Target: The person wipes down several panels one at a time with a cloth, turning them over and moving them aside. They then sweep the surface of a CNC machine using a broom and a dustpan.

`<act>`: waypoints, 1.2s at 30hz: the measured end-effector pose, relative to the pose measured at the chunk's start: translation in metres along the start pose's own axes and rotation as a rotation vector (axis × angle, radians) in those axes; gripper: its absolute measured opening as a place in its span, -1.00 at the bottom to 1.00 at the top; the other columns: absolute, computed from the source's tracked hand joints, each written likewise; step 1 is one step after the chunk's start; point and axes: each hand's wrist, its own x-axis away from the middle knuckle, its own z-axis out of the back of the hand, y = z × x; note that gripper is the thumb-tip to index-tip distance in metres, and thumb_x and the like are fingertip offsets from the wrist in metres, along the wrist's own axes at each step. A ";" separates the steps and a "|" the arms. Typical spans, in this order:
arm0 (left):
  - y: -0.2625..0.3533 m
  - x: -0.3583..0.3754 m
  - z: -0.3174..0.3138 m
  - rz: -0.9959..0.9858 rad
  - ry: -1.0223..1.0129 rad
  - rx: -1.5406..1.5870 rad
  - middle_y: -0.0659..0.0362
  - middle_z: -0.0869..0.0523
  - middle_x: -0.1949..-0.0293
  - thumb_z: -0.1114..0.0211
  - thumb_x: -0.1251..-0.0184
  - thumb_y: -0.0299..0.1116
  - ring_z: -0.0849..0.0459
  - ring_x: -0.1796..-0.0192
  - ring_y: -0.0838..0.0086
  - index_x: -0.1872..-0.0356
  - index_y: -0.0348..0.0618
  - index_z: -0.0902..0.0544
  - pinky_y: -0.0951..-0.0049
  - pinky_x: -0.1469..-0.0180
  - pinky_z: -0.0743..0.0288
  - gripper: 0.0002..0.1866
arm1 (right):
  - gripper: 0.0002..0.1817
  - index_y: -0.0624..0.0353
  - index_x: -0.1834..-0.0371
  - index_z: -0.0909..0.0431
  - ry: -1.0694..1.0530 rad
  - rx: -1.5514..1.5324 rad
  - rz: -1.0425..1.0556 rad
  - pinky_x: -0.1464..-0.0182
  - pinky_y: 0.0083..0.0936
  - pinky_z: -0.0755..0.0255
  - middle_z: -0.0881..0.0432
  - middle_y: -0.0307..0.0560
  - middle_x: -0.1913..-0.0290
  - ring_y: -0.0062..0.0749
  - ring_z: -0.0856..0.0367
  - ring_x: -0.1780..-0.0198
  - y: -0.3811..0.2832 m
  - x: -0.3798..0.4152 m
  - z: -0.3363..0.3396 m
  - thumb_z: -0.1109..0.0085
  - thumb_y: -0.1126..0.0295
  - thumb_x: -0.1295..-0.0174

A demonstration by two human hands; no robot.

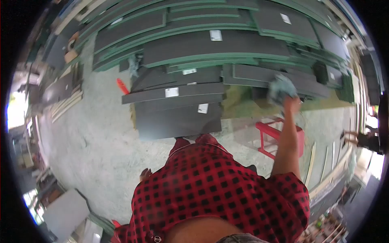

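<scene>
My right hand (291,104) is stretched forward, closed on a crumpled grey-blue cloth (282,88); both look smeared by motion. The cloth is over the stack of dark boards at the right, by a narrow board (259,74). My left hand (145,174) hangs low beside my body, partly hidden by the checked shirt; its visible fingers look loosely apart and hold nothing I can see. In front of my feet lies a dark flat board (174,119) with a white label (203,108). Another labelled narrow board (142,95) lies just beyond it.
Several dark boards with green edges (214,46) are stacked across the far side. A red stool (270,131) stands below my right arm. An orange-red object (122,86) lies at the left. Another person's legs (351,137) show at the far right.
</scene>
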 end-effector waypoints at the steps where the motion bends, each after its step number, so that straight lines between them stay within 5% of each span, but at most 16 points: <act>1: 0.028 -0.002 0.007 0.032 0.037 -0.005 -0.03 -0.58 0.05 -0.23 -0.19 -0.19 -0.63 0.15 0.31 -0.23 -0.27 -0.33 0.32 0.26 -0.58 -0.38 | -0.51 0.29 0.08 -0.54 0.029 0.185 0.239 0.04 -0.16 -0.43 -0.58 0.22 0.08 0.02 -0.56 0.04 0.073 -0.011 -0.028 0.08 0.07 -0.17; 2: 0.067 0.000 0.017 0.428 0.101 0.254 -0.04 -0.59 0.05 -0.23 -0.20 -0.18 -0.64 0.17 0.30 -0.24 -0.28 -0.32 0.32 0.28 -0.57 -0.38 | -0.54 0.28 0.27 -0.61 -0.234 0.287 0.202 0.15 -0.13 -0.47 -0.63 0.19 0.22 -0.02 -0.61 0.16 0.102 -0.012 -0.008 0.16 0.09 -0.23; 3: 0.149 -0.022 0.044 0.814 0.175 0.535 -0.05 -0.59 0.05 -0.22 -0.20 -0.18 -0.65 0.20 0.28 -0.24 -0.29 -0.31 0.32 0.29 -0.57 -0.37 | -0.54 0.22 0.37 -0.64 -0.139 -0.186 0.008 0.25 -0.15 -0.50 -0.65 0.15 0.32 -0.05 -0.64 0.26 0.147 -0.013 -0.021 0.19 0.10 -0.26; 4: 0.154 -0.021 0.043 0.829 0.170 0.601 -0.05 -0.59 0.05 -0.23 -0.19 -0.16 -0.65 0.22 0.27 -0.26 -0.26 -0.30 0.31 0.31 -0.56 -0.35 | -0.61 0.16 0.25 -0.66 -0.241 -0.506 -0.404 0.26 -0.21 -0.45 -0.66 0.07 0.30 -0.17 -0.59 0.30 0.154 0.000 -0.010 0.00 0.09 -0.14; 6: 0.162 -0.017 0.038 0.881 0.142 0.629 -0.06 -0.59 0.05 -0.24 -0.17 -0.12 -0.65 0.24 0.25 -0.27 -0.21 -0.29 0.29 0.33 -0.53 -0.32 | -0.61 0.14 0.33 -0.67 -0.215 -0.198 -0.192 0.27 -0.23 -0.53 -0.68 0.03 0.27 -0.16 -0.65 0.27 0.186 0.008 -0.020 0.21 0.22 -0.26; 9: 0.160 -0.017 0.025 0.925 0.124 0.617 -0.05 -0.61 0.08 -0.26 -0.15 -0.09 -0.65 0.26 0.25 -0.28 -0.18 -0.29 0.25 0.33 -0.51 -0.30 | -0.67 0.17 0.23 -0.64 -0.264 -0.816 -0.270 0.13 -0.32 -0.51 -0.66 -0.08 0.22 -0.21 -0.62 0.17 0.088 0.058 0.031 0.09 0.22 -0.20; 11: 0.171 -0.022 0.022 0.921 0.127 0.645 -0.04 -0.62 0.10 -0.27 -0.14 -0.08 -0.65 0.26 0.25 -0.28 -0.17 -0.29 0.23 0.32 -0.51 -0.29 | -0.54 0.36 -0.03 -0.44 -0.703 -1.438 -0.673 0.18 -0.35 -0.49 -0.60 0.05 0.11 -0.26 -0.57 0.20 0.043 0.068 0.035 -0.08 0.34 -0.06; 12: 0.184 -0.025 0.026 0.953 0.088 0.609 -0.04 -0.64 0.12 -0.28 -0.13 -0.09 -0.66 0.26 0.26 -0.27 -0.20 -0.30 0.24 0.30 -0.51 -0.30 | -0.54 0.36 -0.03 -0.44 -0.735 -1.436 -0.645 0.18 -0.35 -0.49 -0.60 0.05 0.11 -0.26 -0.57 0.20 0.015 0.076 0.039 -0.08 0.34 -0.06; 15: 0.204 -0.029 0.032 0.927 0.120 0.604 -0.04 -0.66 0.15 -0.30 -0.11 -0.13 -0.68 0.27 0.30 -0.25 -0.27 -0.33 0.26 0.27 -0.51 -0.30 | -0.42 0.33 -0.11 -0.35 -0.887 -1.391 -0.188 0.10 -0.39 -0.45 -0.58 -0.03 0.09 -0.28 -0.56 0.19 -0.095 0.109 0.060 -0.21 0.41 0.05; 18: 0.206 -0.016 0.022 0.851 0.248 0.659 -0.03 -0.67 0.18 -0.31 -0.12 -0.13 -0.69 0.29 0.36 -0.23 -0.31 -0.34 0.31 0.22 -0.48 -0.31 | -0.65 0.35 0.19 -0.50 -1.061 -1.046 0.584 0.09 -0.44 -0.35 -0.51 -0.08 0.15 -0.29 -0.49 0.15 -0.193 0.145 0.087 -0.25 0.52 0.12; 19: 0.207 -0.009 0.020 0.826 0.288 0.676 -0.01 -0.68 0.21 -0.29 -0.13 -0.12 -0.69 0.29 0.40 -0.24 -0.30 -0.33 0.34 0.19 -0.45 -0.31 | -0.65 0.35 0.19 -0.50 -1.103 -1.047 0.645 0.09 -0.44 -0.35 -0.51 -0.08 0.15 -0.29 -0.49 0.15 -0.216 0.153 0.084 -0.25 0.52 0.12; 22: 0.201 0.024 -0.005 0.885 0.387 0.737 -0.09 -0.68 0.24 -0.33 -0.09 -0.18 -0.72 0.43 0.31 -0.18 -0.43 -0.35 0.36 0.24 -0.54 -0.31 | -0.60 0.38 0.20 -0.48 -0.597 -0.805 1.413 0.08 -0.24 -0.37 -0.47 0.12 0.18 0.07 -0.46 0.11 -0.262 0.185 0.067 -0.27 0.46 0.18; 26: 0.190 0.080 -0.054 1.001 0.429 0.904 -0.15 -0.67 0.29 -0.31 -0.09 -0.19 -0.72 0.45 0.22 -0.12 -0.52 -0.37 0.33 0.35 -0.57 -0.33 | -0.56 0.36 0.19 -0.49 -0.551 -0.637 1.623 0.05 -0.22 -0.37 -0.48 0.10 0.15 0.06 -0.47 0.09 -0.279 0.220 0.054 -0.26 0.47 0.25; 31: 0.178 0.135 -0.110 1.308 0.228 1.261 -0.30 -0.58 0.11 -0.30 -0.12 -0.18 -0.70 0.36 0.02 -0.26 -0.20 -0.29 0.10 0.36 -0.58 -0.32 | -0.57 0.35 0.16 -0.46 -0.699 -0.636 1.573 0.00 -0.32 -0.35 -0.48 0.11 0.13 0.05 -0.46 0.07 -0.296 0.257 0.084 -0.25 0.55 0.21; 33: 0.131 0.163 -0.176 1.138 0.161 1.074 -0.27 -0.54 0.01 -0.29 -0.12 -0.17 -0.69 0.36 0.03 -0.30 -0.15 -0.23 0.10 0.38 -0.55 -0.28 | -0.58 0.36 0.17 -0.48 -0.704 -0.751 1.580 0.04 -0.29 -0.37 -0.48 0.10 0.13 0.04 -0.47 0.09 -0.307 0.281 0.106 -0.25 0.52 0.20; 36: 0.185 0.150 -0.114 1.355 0.371 1.035 -0.19 -0.55 0.00 -0.29 -0.13 -0.15 -0.68 0.35 0.08 -0.31 -0.13 -0.22 0.12 0.34 -0.54 -0.27 | -0.57 0.26 0.16 -0.50 -0.676 -0.777 1.691 0.03 -0.29 -0.35 -0.47 0.04 0.10 -0.01 -0.45 0.08 -0.313 0.313 0.122 -0.25 0.52 0.23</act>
